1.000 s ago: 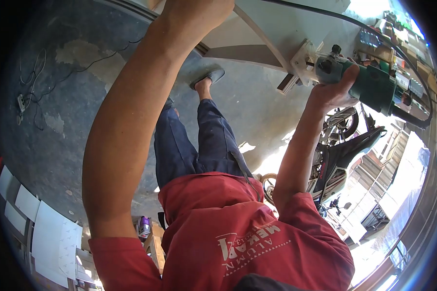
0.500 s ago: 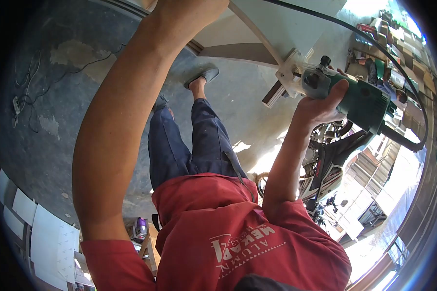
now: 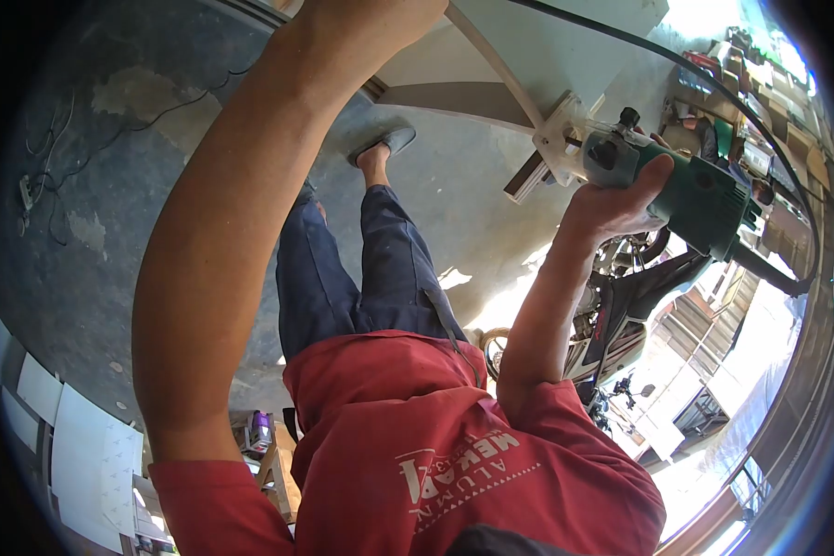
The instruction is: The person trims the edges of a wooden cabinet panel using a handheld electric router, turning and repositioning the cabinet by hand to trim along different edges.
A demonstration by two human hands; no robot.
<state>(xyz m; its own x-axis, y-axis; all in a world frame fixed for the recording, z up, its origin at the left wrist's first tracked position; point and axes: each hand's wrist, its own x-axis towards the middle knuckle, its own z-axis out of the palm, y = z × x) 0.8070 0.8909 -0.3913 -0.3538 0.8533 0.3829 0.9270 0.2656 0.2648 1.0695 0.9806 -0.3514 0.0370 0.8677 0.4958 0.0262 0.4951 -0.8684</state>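
My right hand point(image 3: 628, 199) is closed round the green body of a trim router point(image 3: 709, 206), held sideways. The router's clear guard and pale base plate point(image 3: 558, 139) are at the curved edge of a light-coloured panel point(image 3: 528, 56); whether the bit touches the edge cannot be made out. A black cord point(image 3: 760, 107) loops from the router's rear up and across the top. My left hand point(image 3: 380, 20) reaches to the top edge of the view by the panel, its fingers out of frame.
A motorcycle point(image 3: 621, 315) stands below my right forearm. Another person point(image 3: 758, 190) is partly visible beyond the router, near piled boards and boxes. A thin cable and power strip point(image 3: 28, 190) lie on the concrete floor at left. White panels point(image 3: 93, 454) are at lower left.
The router and my right hand have shifted slightly right and down in the view, still at the panel's edge. The left arm and the whole view have moved a little.
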